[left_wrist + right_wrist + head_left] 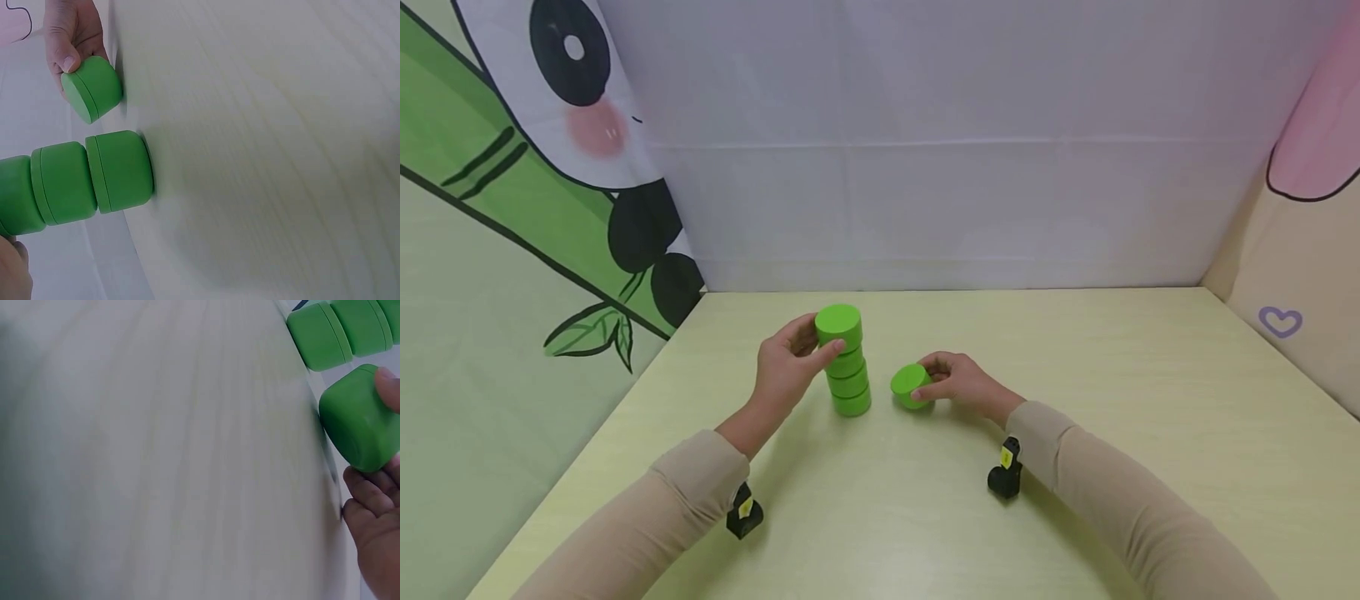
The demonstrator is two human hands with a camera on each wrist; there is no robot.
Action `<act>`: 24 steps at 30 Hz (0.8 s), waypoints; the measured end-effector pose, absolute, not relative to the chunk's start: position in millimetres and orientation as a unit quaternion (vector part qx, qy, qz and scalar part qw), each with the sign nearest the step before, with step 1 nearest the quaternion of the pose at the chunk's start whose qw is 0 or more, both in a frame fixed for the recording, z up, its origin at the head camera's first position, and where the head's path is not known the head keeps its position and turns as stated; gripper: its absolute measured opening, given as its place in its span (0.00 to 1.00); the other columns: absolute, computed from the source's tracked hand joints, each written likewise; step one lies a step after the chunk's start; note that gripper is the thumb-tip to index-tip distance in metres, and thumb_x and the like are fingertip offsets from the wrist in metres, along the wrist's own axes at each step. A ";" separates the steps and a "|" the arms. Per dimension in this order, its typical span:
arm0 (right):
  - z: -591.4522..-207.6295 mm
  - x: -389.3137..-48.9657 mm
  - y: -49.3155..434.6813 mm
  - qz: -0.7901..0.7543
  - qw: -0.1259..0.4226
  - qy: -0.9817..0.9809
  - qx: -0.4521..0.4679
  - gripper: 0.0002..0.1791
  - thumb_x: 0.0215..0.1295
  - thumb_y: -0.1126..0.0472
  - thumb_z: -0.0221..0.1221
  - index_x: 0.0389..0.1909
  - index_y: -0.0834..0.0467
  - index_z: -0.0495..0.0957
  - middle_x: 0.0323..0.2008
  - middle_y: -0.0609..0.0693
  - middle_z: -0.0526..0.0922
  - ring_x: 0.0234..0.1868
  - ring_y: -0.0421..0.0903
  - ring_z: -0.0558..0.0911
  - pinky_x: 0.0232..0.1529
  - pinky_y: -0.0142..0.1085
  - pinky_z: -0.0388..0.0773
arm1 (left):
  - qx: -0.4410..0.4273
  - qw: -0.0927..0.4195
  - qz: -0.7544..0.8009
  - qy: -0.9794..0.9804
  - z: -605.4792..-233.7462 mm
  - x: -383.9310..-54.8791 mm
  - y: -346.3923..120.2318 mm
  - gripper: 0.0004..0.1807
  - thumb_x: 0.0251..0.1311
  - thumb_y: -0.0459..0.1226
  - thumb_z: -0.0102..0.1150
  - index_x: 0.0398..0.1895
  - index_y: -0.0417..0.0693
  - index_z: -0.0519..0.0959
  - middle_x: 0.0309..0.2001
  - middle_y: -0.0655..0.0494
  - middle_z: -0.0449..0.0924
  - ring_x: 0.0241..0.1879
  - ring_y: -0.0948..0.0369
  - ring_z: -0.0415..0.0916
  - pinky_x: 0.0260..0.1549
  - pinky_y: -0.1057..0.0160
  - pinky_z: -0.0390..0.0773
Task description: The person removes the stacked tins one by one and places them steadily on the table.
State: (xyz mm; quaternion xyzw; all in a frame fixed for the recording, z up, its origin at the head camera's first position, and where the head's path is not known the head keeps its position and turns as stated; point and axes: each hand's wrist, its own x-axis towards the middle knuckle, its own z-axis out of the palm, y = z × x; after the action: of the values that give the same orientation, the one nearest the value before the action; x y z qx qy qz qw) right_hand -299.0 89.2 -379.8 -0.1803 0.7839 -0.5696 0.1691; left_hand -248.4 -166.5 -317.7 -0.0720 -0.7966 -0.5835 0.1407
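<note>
Several green round lidded jars [848,383] stand in one upright stack near the table's middle. My left hand [782,362] holds the top jar [838,319] from the left, its thumb across the near side; the far fingers are partly hidden behind it. To the right of the stack, my right hand [966,385] grips a separate green jar [910,385] between thumb and fingers. That jar is tilted low at the table, apart from the stack. In the right wrist view, the tilted jar [359,419] shows its rounded bottom, with the thumb on its side.
The pale wood-grain table [1075,358] extends around both hands. Behind it rises a white cloth backdrop [925,208]. Printed panels flank it, with a panda and bamboo [535,167] at left. Black wrist cameras [745,512] hang below the sleeves.
</note>
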 end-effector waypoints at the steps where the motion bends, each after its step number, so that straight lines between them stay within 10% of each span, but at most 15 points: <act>1: -380.0 -299.0 89.2 -0.568 0.169 0.785 -0.178 0.25 0.50 0.62 0.68 0.50 0.61 0.74 0.43 0.51 0.80 0.43 0.43 0.77 0.46 0.32 0.73 | -0.071 0.140 -0.584 -0.797 -317.8 -248.4 -166.4 0.30 0.50 0.41 0.69 0.57 0.44 0.73 0.54 0.48 0.77 0.53 0.57 0.75 0.56 0.64 0.72; 24: -382.7 -303.0 92.2 -0.567 0.180 0.783 -0.180 0.27 0.48 0.63 0.69 0.50 0.61 0.72 0.43 0.51 0.79 0.43 0.44 0.76 0.47 0.32 0.73 | -0.075 0.146 -0.580 -0.798 -318.2 -248.3 -166.4 0.29 0.50 0.42 0.68 0.57 0.44 0.73 0.53 0.48 0.77 0.53 0.57 0.75 0.56 0.63 0.73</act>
State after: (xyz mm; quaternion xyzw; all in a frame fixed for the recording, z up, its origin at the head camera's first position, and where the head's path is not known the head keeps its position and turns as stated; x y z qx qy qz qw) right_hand -303.0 92.2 -382.7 -0.1797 0.7831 -0.5674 0.1801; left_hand -248.3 -166.4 -318.2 -0.0751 -0.7980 -0.5799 0.1461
